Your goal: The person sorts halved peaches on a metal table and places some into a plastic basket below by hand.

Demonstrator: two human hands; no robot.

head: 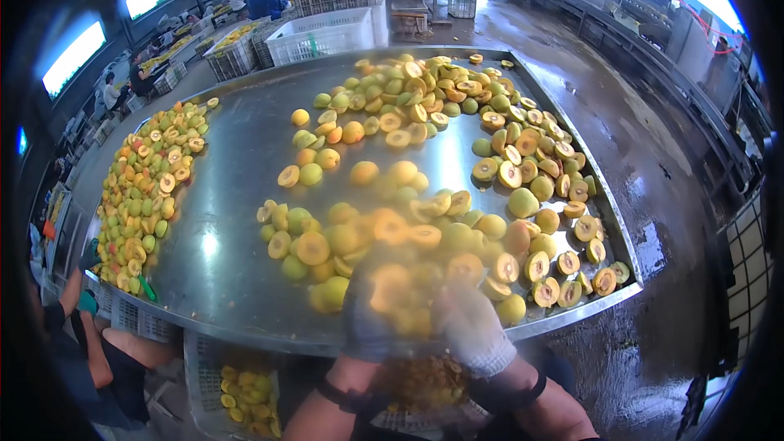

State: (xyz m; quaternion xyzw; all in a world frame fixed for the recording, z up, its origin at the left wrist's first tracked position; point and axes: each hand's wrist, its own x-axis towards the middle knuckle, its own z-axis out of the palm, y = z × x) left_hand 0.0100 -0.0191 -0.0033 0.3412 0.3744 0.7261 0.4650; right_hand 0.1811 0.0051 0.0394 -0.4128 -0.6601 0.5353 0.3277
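Yellow-green stone fruit (pixel 456 236), many cut into halves with pits or pit hollows showing, lies heaped on a metal-topped table (pixel 239 196). At the near edge, my left hand (pixel 367 312) wears a grey glove and is beside a blurred fruit half (pixel 390 288). My right hand (pixel 471 324), in a white knit glove, is close to its right, fingers toward the same fruit. A smear over the middle of the view hides the fingertips, so what either hand grips is unclear. Below the hands, a crate (pixel 422 419) holds brownish pieces that look like pits.
A raised metal rim (pixel 576 165) bounds the table. Another fruit pile (pixel 144 196) lies at left, by a green-handled tool (pixel 147 288) and a co-worker's gloved hand (pixel 87 302). A plastic crate of fruit (pixel 202 373) stands below. White bins (pixel 324 37) stand beyond; wet floor (pixel 649 196) runs right.
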